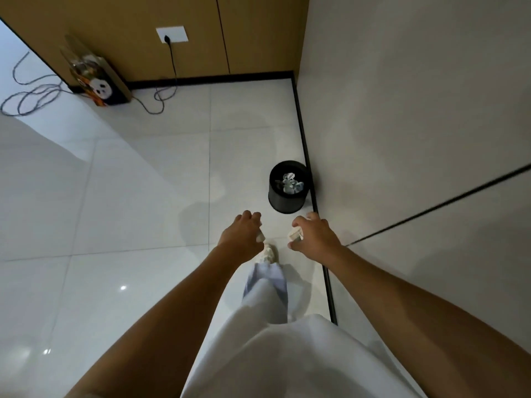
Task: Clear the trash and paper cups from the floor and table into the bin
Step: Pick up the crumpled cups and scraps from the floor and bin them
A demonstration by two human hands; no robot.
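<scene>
A round black bin (pixel 288 202) stands on the white tile floor against the right-hand wall, with several crumpled pieces of trash (pixel 290 183) inside it. My left hand (pixel 240 234) is stretched out below and left of the bin, its fingers curled round a small pale scrap (pixel 260 236) that is mostly hidden. My right hand (pixel 314 234) is just below the bin and grips a crumpled whitish piece of paper (pixel 296 234). Both hands hover above the floor, apart from the bin.
A pale wall (pixel 416 139) with a dark skirting line runs along the right. A patterned bag (pixel 97 79) leans on the wooden panelling at the back left, beside loose cables (pixel 31 96) and a wall socket (pixel 171 34). My leg and shoe (pixel 268 254) are below the hands.
</scene>
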